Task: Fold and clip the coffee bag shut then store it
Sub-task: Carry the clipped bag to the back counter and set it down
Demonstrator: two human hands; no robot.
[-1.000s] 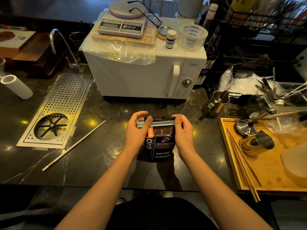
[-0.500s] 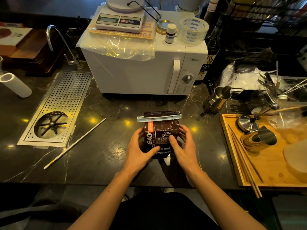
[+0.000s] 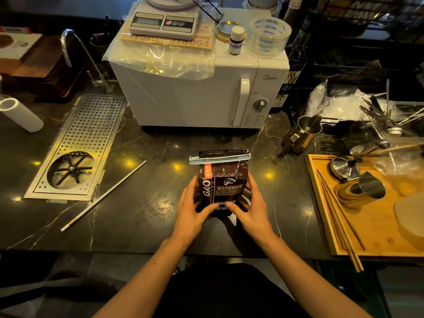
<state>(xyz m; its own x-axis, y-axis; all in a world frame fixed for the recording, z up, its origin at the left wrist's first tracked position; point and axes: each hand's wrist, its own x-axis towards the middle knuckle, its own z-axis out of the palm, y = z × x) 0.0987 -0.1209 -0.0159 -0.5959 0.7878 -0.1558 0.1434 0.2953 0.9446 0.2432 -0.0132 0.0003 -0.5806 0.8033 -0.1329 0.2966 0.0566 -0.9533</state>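
Note:
A dark brown coffee bag with white lettering stands upright on the black marble counter, in front of me. A pale blue clip runs across its folded top, and a strip of the bag sticks up above the clip. My left hand wraps the bag's lower left side, thumb across the front. My right hand holds the lower right side the same way. The bag's bottom is hidden behind my fingers.
A white microwave stands just behind the bag, carrying a scale and a tape roll. A perforated metal drain tray and a long white stick lie to the left. A wooden tray with metal tools sits on the right.
Both hands left the clip at the bag's top and slid down to grip the bag's lower sides. The bag now stands upright on the counter.

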